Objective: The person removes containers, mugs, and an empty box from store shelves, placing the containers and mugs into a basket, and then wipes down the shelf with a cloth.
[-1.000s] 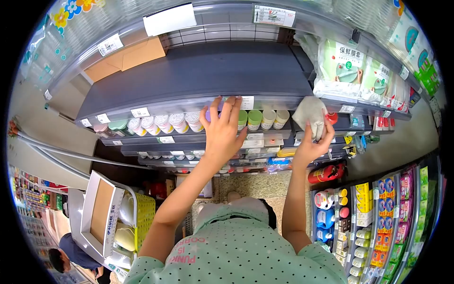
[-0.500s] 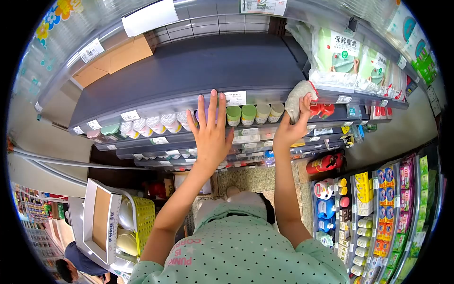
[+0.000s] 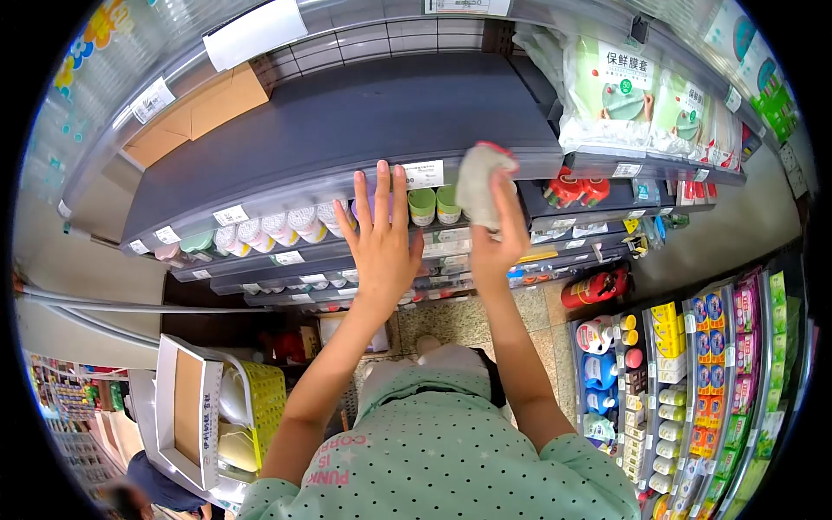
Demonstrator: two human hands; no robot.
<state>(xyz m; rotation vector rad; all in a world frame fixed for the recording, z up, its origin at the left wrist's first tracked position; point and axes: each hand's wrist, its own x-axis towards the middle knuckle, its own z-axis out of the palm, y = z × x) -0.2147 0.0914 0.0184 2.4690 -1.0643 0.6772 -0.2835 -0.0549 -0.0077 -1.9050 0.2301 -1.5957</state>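
A greyish-white cloth with a red edge (image 3: 479,186) is held in my right hand (image 3: 503,234) against the front edge of the dark shelf (image 3: 347,117), right of a price label (image 3: 423,174). The cloth covers part of the row of tubs below. My left hand (image 3: 381,238) has its fingers spread, fingertips at the shelf's front edge just left of that label, holding nothing. Green-lidded tubs (image 3: 422,206) stand on the lower shelf between my hands, and white-lidded tubs (image 3: 279,229) stand to the left.
Bagged packs (image 3: 620,100) sit at the shelf's right end, a brown cardboard piece (image 3: 204,113) at its left. Below are red fire extinguishers (image 3: 594,288), a white box (image 3: 186,407) beside a yellow basket (image 3: 265,403), and stocked shelves (image 3: 672,390). A person in dark clothing (image 3: 160,485) is at lower left.
My right hand has moved left along the shelf edge with the cloth. My left hand has shifted slightly left in view, its fingers now more spread. The view has shifted a little.
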